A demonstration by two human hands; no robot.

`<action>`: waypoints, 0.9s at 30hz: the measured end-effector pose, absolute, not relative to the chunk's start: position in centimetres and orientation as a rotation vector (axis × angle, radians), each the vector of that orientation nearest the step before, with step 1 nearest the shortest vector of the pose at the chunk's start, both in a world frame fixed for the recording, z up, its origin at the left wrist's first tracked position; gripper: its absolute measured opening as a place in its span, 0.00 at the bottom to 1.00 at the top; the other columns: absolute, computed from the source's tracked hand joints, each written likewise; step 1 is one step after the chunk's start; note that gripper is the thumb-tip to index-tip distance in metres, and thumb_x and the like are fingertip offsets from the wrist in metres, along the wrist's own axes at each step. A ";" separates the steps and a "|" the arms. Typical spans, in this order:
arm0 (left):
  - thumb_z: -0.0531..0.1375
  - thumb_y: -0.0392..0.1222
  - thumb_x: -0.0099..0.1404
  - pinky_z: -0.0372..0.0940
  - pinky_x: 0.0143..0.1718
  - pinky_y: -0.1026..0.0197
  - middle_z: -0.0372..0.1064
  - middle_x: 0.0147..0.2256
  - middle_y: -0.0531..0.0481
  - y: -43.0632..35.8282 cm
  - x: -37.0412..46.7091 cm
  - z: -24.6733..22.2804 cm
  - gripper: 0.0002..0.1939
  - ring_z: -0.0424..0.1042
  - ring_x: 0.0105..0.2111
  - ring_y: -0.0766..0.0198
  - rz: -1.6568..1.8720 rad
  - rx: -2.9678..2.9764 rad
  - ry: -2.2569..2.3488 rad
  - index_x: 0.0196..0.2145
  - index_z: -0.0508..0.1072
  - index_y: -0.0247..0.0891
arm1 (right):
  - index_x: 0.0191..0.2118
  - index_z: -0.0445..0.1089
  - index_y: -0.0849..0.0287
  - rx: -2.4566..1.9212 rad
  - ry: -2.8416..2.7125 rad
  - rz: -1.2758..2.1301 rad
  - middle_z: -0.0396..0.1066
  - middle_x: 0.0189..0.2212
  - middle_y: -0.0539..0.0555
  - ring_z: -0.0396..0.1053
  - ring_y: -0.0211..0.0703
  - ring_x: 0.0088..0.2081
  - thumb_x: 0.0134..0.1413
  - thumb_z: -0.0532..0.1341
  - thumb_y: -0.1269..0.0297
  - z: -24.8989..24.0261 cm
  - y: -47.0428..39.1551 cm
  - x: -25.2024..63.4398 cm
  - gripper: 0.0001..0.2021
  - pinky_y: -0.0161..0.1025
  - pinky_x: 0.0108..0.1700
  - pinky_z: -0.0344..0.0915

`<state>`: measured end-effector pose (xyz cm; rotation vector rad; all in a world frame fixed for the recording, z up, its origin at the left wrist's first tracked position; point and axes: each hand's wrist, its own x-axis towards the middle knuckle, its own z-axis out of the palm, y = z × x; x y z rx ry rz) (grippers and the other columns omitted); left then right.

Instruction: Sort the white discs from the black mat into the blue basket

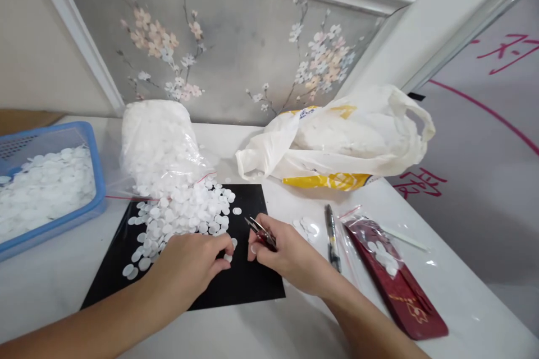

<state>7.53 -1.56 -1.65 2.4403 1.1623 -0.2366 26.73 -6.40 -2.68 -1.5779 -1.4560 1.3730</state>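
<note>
My left hand (189,262) is over the black mat (248,286), thumb and forefinger pinched on a small white disc (228,257). Wrapped in my right hand (286,249) is a pair of thread snips (260,231), its pointed metal blades angled up and left and slightly apart. Another pale disc shows by the right fingertips; whether they hold it I cannot tell. Just beyond my left hand, many loose white discs (181,216) lie heaped on the mat, spilling from the mouth of a clear plastic bag (158,134).
A blue basket (100,179) of white discs stands at the left. Behind the mat lies a white and yellow carrier bag (345,146). On the right are several discs (306,228), a pen (332,238), and a dark red case (415,314) with a small clear bag (381,247) on it.
</note>
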 end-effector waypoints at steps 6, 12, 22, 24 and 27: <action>0.58 0.39 0.60 0.48 0.26 0.64 0.65 0.20 0.57 -1.0 7.6 -0.6 0.04 0.67 0.23 0.61 -0.250 2.305 1.243 0.32 0.73 0.46 | 0.30 0.70 0.58 -1.581 -1.481 1.224 0.69 0.26 0.46 0.64 0.37 0.28 0.52 0.56 0.72 -4.0 -5.8 25.7 0.06 0.32 0.31 0.58; 0.57 0.39 0.61 0.50 0.28 0.63 0.74 0.26 0.55 -1.0 6.7 -1.5 0.06 0.69 0.27 0.59 -0.159 2.308 1.159 0.31 0.74 0.47 | 0.29 0.71 0.57 -1.696 -1.695 0.991 0.70 0.26 0.47 0.66 0.38 0.29 0.52 0.63 0.73 -4.1 -5.4 24.4 0.04 0.33 0.32 0.57; 0.54 0.40 0.66 0.49 0.28 0.62 0.77 0.30 0.51 -1.4 6.0 -2.5 0.12 0.73 0.30 0.57 -0.116 2.472 1.110 0.30 0.76 0.43 | 0.25 0.69 0.58 -1.570 -1.814 1.031 0.67 0.25 0.46 0.65 0.36 0.27 0.48 0.62 0.79 -3.8 -6.0 25.3 0.09 0.31 0.30 0.57; 0.52 0.40 0.67 0.48 0.28 0.62 0.76 0.28 0.50 -1.4 6.0 -2.3 0.14 0.72 0.29 0.58 -0.143 2.474 1.121 0.28 0.75 0.42 | 0.26 0.72 0.58 -1.543 -1.835 1.140 0.69 0.27 0.47 0.67 0.37 0.28 0.48 0.64 0.77 -3.4 -6.2 25.8 0.08 0.32 0.31 0.59; 0.52 0.40 0.66 0.49 0.28 0.62 0.75 0.28 0.51 -1.4 5.9 -1.7 0.14 0.70 0.28 0.59 -0.138 2.393 1.132 0.27 0.75 0.42 | 0.31 0.74 0.57 -1.566 -1.747 1.252 0.71 0.28 0.48 0.67 0.37 0.28 0.53 0.62 0.73 -3.1 -6.4 26.4 0.05 0.32 0.31 0.60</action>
